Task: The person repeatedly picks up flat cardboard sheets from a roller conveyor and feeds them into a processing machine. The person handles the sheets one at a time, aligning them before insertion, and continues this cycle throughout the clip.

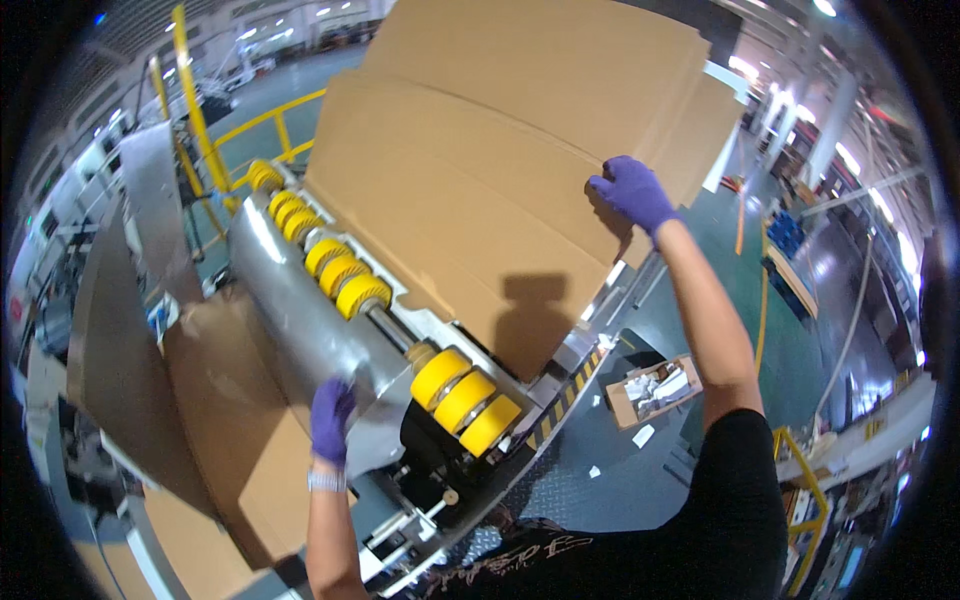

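Note:
A large brown corrugated cardboard sheet (480, 172) slopes across the machine bed before me, with another cardboard panel (540, 60) beyond it. My right hand (634, 195), in a purple glove, is at the sheet's right side with its fingers partly curled. Whether it pinches the board is unclear. My left hand (331, 424), also gloved in purple, is beside the lower end of a curved sheet-metal cover (300, 300); its fingertips are partly hidden. Between the cover and the sheet runs a shaft carrying several yellow rollers (435, 379).
More cardboard (277, 465) lies in a metal chute (120, 360) on the left. A carton of scraps (652, 390) stands on the floor at right, with paper bits around it. Yellow railings (281, 131) rise behind the machine. A black-and-yellow striped edge (574, 394) borders the bed.

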`<state>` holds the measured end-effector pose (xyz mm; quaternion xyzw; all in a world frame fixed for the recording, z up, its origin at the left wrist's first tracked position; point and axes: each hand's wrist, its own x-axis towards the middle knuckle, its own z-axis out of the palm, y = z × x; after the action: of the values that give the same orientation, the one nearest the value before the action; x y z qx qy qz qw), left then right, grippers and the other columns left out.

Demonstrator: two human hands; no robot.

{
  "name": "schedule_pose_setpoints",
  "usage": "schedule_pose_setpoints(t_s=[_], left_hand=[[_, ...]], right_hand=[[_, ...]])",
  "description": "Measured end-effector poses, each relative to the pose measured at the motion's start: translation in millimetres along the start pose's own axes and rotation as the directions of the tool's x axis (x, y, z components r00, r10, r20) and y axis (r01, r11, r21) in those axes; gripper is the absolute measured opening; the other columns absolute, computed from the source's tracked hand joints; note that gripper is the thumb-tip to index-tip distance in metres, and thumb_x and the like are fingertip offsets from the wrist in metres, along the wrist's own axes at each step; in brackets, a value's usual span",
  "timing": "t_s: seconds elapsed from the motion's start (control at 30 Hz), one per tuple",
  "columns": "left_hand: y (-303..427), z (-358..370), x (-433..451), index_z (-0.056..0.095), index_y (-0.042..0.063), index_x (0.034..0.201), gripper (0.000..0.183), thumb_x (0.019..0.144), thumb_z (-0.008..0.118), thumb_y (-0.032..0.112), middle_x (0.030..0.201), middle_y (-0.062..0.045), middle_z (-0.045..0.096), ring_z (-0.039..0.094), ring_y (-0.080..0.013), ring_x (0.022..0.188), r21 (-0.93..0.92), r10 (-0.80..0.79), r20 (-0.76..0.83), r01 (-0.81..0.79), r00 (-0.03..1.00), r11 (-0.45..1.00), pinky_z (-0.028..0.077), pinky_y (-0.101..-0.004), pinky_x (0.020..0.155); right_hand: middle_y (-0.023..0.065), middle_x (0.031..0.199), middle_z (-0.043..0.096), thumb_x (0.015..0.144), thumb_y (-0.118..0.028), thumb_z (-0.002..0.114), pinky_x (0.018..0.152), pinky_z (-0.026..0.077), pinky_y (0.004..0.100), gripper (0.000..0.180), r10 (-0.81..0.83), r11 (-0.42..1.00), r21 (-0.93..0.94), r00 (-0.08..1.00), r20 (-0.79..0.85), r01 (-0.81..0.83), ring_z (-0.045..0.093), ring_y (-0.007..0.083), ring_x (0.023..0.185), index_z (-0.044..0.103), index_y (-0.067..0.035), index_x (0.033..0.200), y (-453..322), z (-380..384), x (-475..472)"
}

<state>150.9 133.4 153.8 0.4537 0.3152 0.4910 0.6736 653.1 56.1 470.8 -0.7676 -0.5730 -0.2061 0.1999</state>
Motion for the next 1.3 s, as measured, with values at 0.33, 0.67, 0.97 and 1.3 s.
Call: schedule_pose_setpoints(t_s=[0.33, 0.67, 0.97, 1.3], left_hand=[[164.4, 56.8, -26.9, 0.039, 0.002, 0.135, 0.053, 0.092, 0.053, 0.030, 0.126, -0.013, 0.053, 0.055, -0.0188, 0.108, 0.293, 0.039, 0.173, -0.090, 0.984, 0.952, 0.045, -0.0315, 0.094], [178.4, -80.3, -190.5, 0.048, -0.005, 0.124, 0.044, 0.084, 0.060, 0.009, 0.115, -0.010, 0.060, 0.058, -0.0165, 0.102, -0.120, 0.000, -0.244, -0.030, 0.970, 0.992, 0.046, -0.0299, 0.088], [122.2, -237.7, -334.3, 0.043, -0.004, 0.133, 0.057, 0.081, 0.062, 0.007, 0.127, -0.011, 0.054, 0.050, -0.0191, 0.117, -0.188, -0.082, -0.415, 0.003, 0.906, 0.982, 0.037, -0.0315, 0.099], [-78.8, -434.1, -320.8, 0.047, 0.001, 0.126, 0.055, 0.080, 0.065, 0.026, 0.118, -0.022, 0.054, 0.052, -0.0388, 0.109, 0.809, 0.280, -0.554, 0.427, 0.784, 0.405, 0.044, -0.0403, 0.094]], right_hand=[[0.0219, 0.114, 0.060, 0.096, -0.034, 0.043, 0.093, 0.045, 0.0380, 0.043, -0.423, 0.485, 0.873, 0.860, 0.285, -0.051, 0.056, 0.0341, 0.109, 0.058, 0.003, 0.114, -117.1, 117.4, -46.5], [-0.0011, 0.074, 0.049, 0.089, -0.035, 0.061, 0.054, 0.038, 0.0234, 0.028, -0.492, 0.019, 0.537, 0.460, 0.739, -0.843, 0.048, 0.0088, 0.062, 0.053, -0.008, 0.094, -235.7, 260.0, -94.4], [0.0123, 0.128, 0.053, 0.093, -0.027, 0.053, 0.099, 0.039, 0.0329, 0.049, -0.280, 0.675, 0.627, 0.651, 0.705, -0.389, 0.052, 0.0231, 0.114, 0.047, 0.005, 0.130, -329.3, 283.4, -195.4], [0.0063, 0.112, 0.062, 0.089, -0.028, 0.061, 0.091, 0.044, 0.0310, 0.044, -0.508, 0.456, 0.640, 0.409, 0.758, -0.619, 0.057, 0.0177, 0.101, 0.054, -0.002, 0.124, -512.0, 362.7, -264.5]])
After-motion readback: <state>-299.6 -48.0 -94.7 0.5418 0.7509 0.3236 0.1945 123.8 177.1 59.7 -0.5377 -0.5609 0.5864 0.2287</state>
